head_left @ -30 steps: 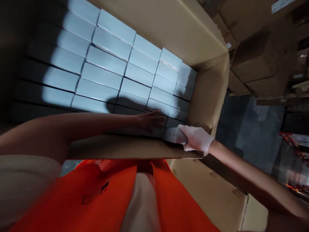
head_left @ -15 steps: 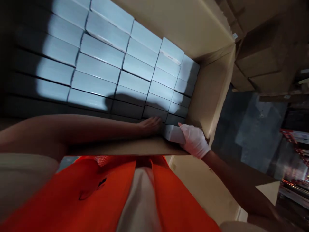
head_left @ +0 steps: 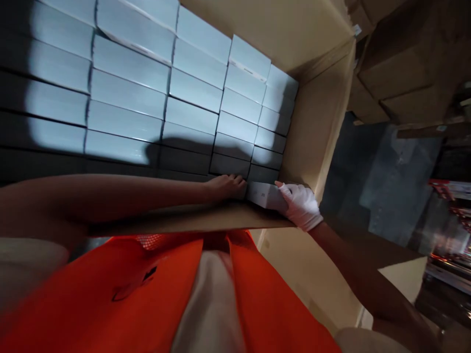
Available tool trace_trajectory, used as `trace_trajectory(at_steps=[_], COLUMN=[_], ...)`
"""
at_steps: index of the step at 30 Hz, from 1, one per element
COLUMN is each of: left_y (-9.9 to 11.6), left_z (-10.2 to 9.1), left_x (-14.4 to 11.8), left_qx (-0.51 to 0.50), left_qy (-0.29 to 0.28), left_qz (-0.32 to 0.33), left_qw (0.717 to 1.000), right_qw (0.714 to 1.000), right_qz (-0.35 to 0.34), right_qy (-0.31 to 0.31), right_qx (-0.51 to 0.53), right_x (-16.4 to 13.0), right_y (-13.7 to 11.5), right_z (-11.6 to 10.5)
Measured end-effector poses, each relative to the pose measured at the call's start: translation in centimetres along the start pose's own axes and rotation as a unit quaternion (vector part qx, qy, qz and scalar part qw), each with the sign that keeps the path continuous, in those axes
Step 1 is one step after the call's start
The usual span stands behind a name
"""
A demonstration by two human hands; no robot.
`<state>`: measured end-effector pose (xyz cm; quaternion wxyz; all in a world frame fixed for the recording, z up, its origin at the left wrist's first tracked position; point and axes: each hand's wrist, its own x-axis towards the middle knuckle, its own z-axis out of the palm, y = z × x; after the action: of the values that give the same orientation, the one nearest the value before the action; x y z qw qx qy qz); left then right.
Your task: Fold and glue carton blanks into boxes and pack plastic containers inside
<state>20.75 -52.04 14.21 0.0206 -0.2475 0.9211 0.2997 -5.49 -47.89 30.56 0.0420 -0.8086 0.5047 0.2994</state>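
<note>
My right hand (head_left: 300, 205), in a white glove with bare fingertips, is closed around one end of a small white box (head_left: 263, 194) with tiny dark print on its near side. The box sits tilted at the near right inside a large brown carton (head_left: 311, 132). Just left of it, my bare left hand (head_left: 226, 187) reaches down along the carton's near wall. Its fingers are bent and close together over the nearest row, and shadow hides what they grip. Rows of matching white boxes (head_left: 127, 108) lie packed tightly in the carton.
The carton's near wall (head_left: 198, 219) runs close to my orange vest (head_left: 147, 289). An outer flap (head_left: 309, 274) hangs at the lower right. Brown cartons (head_left: 405, 73) are stacked at the upper right, beside grey floor (head_left: 382, 181). Blurred red-and-white items (head_left: 451, 196) stand far right.
The view has shifted, so the packed boxes appear further left and higher. The white box in my right hand has turned slightly, showing more of its printed side. Both hands stay close together.
</note>
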Motion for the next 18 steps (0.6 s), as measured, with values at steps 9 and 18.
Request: trace_trajectory(at_steps=[9, 18], left_y=[0.1, 0.0], left_z=[-0.8, -1.1], left_x=[0.0, -0.4], left_qx=[0.008, 0.006], left_qy=[-0.04, -0.059], left_qz=[-0.017, -0.013], left_qw=[0.999, 0.998], right_qw=[0.962, 0.976], right_qz=[-0.006, 0.024], right_qy=[-0.177, -0.209], right_qx=[0.206, 0.065], right_x=[5.0, 6.0], right_y=[-0.9, -4.2], right_z=[-2.7, 0.1])
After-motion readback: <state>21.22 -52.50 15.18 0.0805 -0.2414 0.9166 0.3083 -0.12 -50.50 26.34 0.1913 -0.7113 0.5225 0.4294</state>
